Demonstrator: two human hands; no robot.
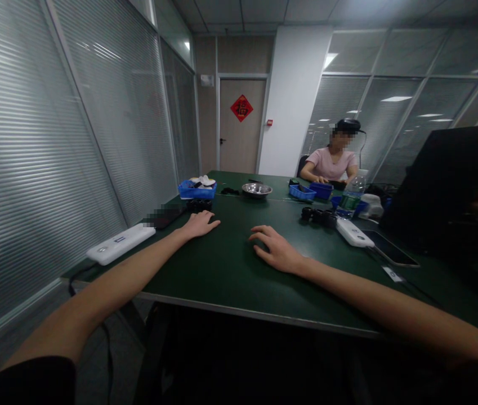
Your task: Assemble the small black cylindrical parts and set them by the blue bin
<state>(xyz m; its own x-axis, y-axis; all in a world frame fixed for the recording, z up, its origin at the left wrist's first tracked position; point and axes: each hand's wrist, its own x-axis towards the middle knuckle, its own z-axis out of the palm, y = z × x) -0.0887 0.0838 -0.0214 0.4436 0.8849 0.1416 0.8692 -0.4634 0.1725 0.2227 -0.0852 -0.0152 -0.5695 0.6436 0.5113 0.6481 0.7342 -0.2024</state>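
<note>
My left hand (pixel 199 224) rests on the dark green table (pixel 222 275), fingers apart and nothing in it. Just beyond its fingers lies a black object (pixel 199 205) whose kind I cannot make out. Over to the right, my right hand (pixel 277 250) is also on or just over the tabletop, fingers loosely bent and spread, holding nothing. A shiny metal bowl (pixel 257 190) stands farther back, between the two hands. Behind the left hand is a blue basket (pixel 197 190) with white and dark items in it.
White power banks (pixel 120 244) lie at left and right (pixel 354 233). A phone (pixel 391 248), a plastic bottle (pixel 351 197), black gear (pixel 318 216) and blue baskets (pixel 302 193) stand at right. A dark monitor (pixel 454 185) blocks the far right. A person in pink (pixel 334 166) sits across.
</note>
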